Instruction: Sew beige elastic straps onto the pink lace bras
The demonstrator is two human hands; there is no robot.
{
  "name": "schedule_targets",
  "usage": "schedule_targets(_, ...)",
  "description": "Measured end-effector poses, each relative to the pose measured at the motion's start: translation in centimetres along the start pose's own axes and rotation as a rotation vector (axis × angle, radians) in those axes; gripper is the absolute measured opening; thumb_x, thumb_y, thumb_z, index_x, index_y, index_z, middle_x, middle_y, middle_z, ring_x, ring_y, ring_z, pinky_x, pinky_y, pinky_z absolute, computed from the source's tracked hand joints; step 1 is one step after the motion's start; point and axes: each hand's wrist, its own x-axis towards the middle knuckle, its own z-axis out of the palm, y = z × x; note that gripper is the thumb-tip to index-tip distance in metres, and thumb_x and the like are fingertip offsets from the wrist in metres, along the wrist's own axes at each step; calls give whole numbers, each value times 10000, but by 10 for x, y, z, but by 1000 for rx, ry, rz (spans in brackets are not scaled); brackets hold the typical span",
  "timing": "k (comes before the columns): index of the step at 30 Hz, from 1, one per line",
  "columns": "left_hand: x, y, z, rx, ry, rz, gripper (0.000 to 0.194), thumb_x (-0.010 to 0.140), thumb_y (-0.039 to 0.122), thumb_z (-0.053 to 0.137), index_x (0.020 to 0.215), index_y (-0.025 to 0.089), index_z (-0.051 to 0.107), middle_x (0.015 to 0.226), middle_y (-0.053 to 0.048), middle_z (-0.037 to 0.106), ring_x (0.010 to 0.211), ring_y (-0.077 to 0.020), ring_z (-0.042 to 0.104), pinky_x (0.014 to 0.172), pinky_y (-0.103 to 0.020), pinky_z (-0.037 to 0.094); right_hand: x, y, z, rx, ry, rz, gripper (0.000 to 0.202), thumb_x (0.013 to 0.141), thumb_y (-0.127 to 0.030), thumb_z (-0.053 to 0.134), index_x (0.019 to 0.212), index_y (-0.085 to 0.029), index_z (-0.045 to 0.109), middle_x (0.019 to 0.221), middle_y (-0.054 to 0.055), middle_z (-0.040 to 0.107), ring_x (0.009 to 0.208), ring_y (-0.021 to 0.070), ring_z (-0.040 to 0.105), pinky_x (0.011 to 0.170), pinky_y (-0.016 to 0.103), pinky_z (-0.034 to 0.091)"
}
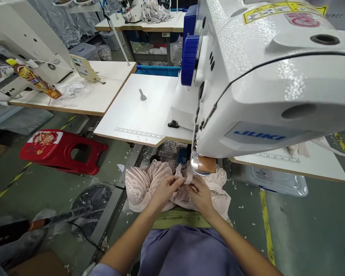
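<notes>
While the sewing machine looms above, the left hand and right hand both pinch pink lace fabric.

The blue brand name "JUKI" stands on the white sewing machine; its yellow warning label is unreadable.
</notes>
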Motion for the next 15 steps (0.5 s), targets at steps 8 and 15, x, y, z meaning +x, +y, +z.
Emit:
schedule_targets(8,-7,28,5,-45,26,36,307,885,434,534,884,178,703,804,-30,706,775,-181,621,725,-289,503,2,-17,-26,-225,-25,-109,271,910,-411,580,1093,-256,708,915,76,634,711,201,606,703,377,563)
schedule_targets(15,-8,34,9,24,1,54,324,885,391,477,864,175,716,774,-37,720,741,-190,630,673,-286,498,14,-29,-20,-138,21,-3,222,882,-355,587,1003,-211,705,902,60,622,711,183,599,677,334,544)
